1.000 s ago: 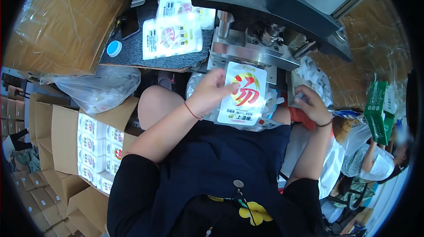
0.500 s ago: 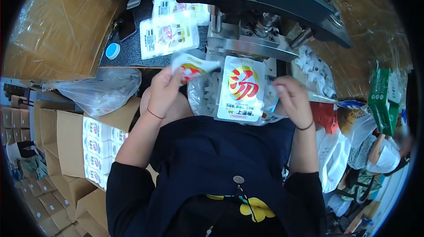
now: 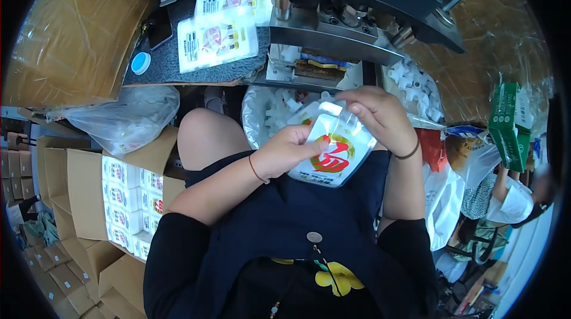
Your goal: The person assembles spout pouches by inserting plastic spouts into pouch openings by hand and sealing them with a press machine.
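Note:
My left hand [image 3: 286, 154] grips a white plastic pouch [image 3: 348, 155] with a red character on a yellow-green circle, thumb on its printed front. The pouch is tilted above my lap. At its top edge my right hand [image 3: 383, 118] is closed, with its fingers curled round the corner. Part of what looks like a second pouch [image 3: 307, 118] shows behind the first. Under them, a bag-lined bin [image 3: 253, 120] contains white plastic spouts [image 3: 276, 111]. Just beyond my hands stands a metal press [image 3: 333, 45].
Flat pouches [image 3: 220, 39] lie on the grey worktop [image 3: 166, 66], near a blue cap [image 3: 140, 63] and a phone [image 3: 159, 30]. More white spouts [image 3: 416, 90] are at the right. An open carton [image 3: 86, 194] holds packed pouches at the left. A green box [image 3: 508, 123] stands far right, near another person [image 3: 505, 200].
My left hand has come down and right from beside the press. The pouch that lay upright before me is now tilted in both hands. My right hand has closed on its top edge.

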Motion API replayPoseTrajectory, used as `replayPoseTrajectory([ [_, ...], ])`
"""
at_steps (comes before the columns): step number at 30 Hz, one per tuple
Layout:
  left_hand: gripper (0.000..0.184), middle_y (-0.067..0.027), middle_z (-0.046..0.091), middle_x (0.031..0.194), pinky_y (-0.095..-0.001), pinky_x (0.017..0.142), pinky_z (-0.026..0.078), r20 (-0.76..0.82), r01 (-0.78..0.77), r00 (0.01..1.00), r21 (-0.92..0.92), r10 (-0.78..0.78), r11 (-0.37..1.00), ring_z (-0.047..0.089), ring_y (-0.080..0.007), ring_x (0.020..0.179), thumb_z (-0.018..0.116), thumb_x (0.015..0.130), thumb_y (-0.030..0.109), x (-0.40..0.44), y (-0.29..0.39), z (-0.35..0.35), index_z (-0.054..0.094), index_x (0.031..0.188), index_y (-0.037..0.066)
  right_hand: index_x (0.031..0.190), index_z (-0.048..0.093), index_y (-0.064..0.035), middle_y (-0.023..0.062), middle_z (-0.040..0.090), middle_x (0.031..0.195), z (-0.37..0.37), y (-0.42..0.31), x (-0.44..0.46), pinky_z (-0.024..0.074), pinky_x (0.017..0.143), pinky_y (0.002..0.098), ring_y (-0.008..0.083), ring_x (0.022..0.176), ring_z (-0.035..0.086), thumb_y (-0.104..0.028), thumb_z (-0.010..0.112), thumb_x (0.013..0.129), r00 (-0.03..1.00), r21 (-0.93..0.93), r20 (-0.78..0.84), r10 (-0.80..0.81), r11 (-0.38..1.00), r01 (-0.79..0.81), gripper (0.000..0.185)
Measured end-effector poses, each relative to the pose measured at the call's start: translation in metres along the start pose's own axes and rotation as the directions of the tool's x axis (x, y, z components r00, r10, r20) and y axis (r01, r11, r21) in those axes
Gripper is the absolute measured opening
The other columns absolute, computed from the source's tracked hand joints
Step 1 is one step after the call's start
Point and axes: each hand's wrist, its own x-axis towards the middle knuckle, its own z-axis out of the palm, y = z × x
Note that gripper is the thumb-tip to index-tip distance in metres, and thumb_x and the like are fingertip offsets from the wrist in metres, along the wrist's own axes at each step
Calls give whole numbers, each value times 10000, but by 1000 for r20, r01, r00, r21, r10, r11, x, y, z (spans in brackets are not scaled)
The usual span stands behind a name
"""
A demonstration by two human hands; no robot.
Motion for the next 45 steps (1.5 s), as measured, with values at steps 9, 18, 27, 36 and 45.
replayPoseTrajectory([
  [9,345,-140,723,1157,-341,916,576,-155,-96,985,-92,81,991,717,-190,998,666,881,-24,39,34,-42,653,1223,-69,1055,542,3,131,500,1019,-16,10,-35,444,866,341,260,955,539,33,597,878,977,-86,-205,63,993,-82,188],
  [18,295,-130,715,1185,-382,931,591,-153,-8,988,-162,-17,987,715,-207,1050,666,989,106,25,21,-39,633,1251,-27,1006,564,-2,59,558,816,-10,30,-67,444,625,275,144,699,574,-26,681,890,925,72,-322,201,979,-188,167],
  [27,281,-119,726,1143,-353,874,597,-204,-35,979,-110,12,993,716,-173,994,631,1015,139,29,20,-36,642,1242,-27,1230,617,28,228,685,1051,6,25,-58,537,824,440,421,957,658,-2,610,898,959,-284,-196,204,924,-255,333],
  [36,252,-115,729,1145,-322,911,563,-159,-48,986,-2,47,999,699,-151,1017,605,1025,121,-3,-14,-44,662,1217,-31,1419,415,96,335,415,1500,45,39,-13,543,971,461,450,1195,613,-10,498,893,905,-513,-232,357,746,-425,543],
  [45,275,-91,722,1181,-323,948,542,-183,-87,980,-41,78,995,684,-144,1052,611,1035,155,-45,-39,-72,651,1254,-7,1257,560,82,334,585,1285,48,99,40,514,1014,475,436,1168,633,-93,582,898,817,-564,-149,558,630,-533,401],
])
